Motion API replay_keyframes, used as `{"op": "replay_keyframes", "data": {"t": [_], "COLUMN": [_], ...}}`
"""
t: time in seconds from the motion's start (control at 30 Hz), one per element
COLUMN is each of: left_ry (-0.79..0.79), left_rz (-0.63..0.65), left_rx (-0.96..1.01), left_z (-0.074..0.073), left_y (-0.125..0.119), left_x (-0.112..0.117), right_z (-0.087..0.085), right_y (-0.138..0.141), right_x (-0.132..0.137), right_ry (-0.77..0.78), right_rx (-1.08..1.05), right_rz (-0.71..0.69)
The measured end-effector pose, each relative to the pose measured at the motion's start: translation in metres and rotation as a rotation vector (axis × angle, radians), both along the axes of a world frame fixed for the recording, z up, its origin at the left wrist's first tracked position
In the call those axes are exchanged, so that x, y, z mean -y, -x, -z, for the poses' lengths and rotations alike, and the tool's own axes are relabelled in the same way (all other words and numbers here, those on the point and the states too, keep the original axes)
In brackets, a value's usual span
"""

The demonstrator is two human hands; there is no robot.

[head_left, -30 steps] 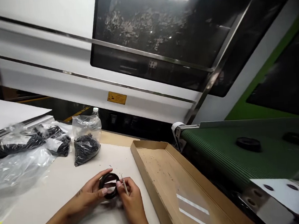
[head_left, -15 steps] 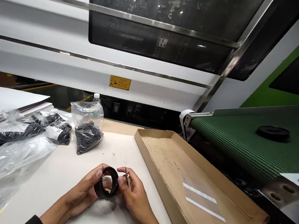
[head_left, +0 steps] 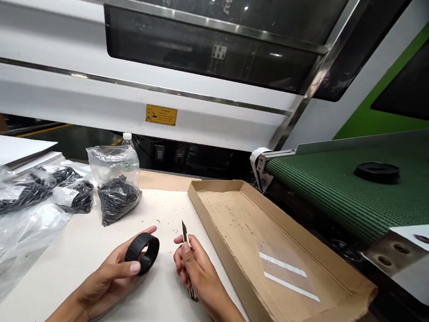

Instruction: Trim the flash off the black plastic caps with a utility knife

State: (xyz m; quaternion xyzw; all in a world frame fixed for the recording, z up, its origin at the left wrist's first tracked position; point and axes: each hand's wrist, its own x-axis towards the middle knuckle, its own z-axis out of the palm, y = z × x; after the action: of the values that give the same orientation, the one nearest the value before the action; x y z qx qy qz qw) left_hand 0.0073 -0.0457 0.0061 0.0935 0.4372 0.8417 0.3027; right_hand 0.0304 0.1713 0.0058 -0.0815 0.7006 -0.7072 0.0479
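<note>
Head view: a tilted black ring [head_left: 134, 247] is clasped between thumb and fingers of the left hand [head_left: 110, 277], over the pale tabletop [head_left: 164, 312]. At the ring's 3 o'clock, apart from it, a knife [head_left: 185, 233] is gripped in the right hand [head_left: 199, 266], blade pointed to 12 o'clock. A bag of black pieces [head_left: 119, 198] is seen at the ring's 11 o'clock; a cardboard tray [head_left: 228, 256] is placed at the right hand's 3 o'clock.

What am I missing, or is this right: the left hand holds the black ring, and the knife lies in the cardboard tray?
Not quite: the knife is in the right hand, not in the cardboard tray, as the head view shows. The left hand does hold the black ring.
</note>
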Motion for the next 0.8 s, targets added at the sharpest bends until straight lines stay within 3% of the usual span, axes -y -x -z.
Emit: {"op": "replay_keyframes", "data": {"t": [0.13,0.23,0.33,0.5,0.63,0.8], "left_ry": [0.322,0.717,0.908,0.938,0.834,0.8], "left_rz": [-0.108,-0.166,-0.161,-0.294,-0.302,-0.249], "left_rx": [-0.264,-0.563,-0.711,-0.685,-0.568,-0.522], "left_z": [0.005,0.009,0.009,0.008,0.01,0.009], "left_y": [0.001,0.001,0.001,0.003,0.005,0.007], "left_x": [-0.004,-0.006,-0.008,-0.01,-0.008,-0.009], "right_z": [0.003,0.002,0.001,0.001,0.003,0.005], "right_y": [0.0,0.0,-0.002,-0.012,-0.017,-0.014], "right_x": [-0.001,-0.006,-0.011,-0.009,0.002,0.015], "right_ry": [-0.101,-0.409,-0.687,-0.815,-0.94,-1.069], "right_rx": [-0.015,-0.135,-0.254,-0.292,-0.373,-0.425], "right_rz": [0.005,0.059,0.129,0.066,0.003,0.067]}}
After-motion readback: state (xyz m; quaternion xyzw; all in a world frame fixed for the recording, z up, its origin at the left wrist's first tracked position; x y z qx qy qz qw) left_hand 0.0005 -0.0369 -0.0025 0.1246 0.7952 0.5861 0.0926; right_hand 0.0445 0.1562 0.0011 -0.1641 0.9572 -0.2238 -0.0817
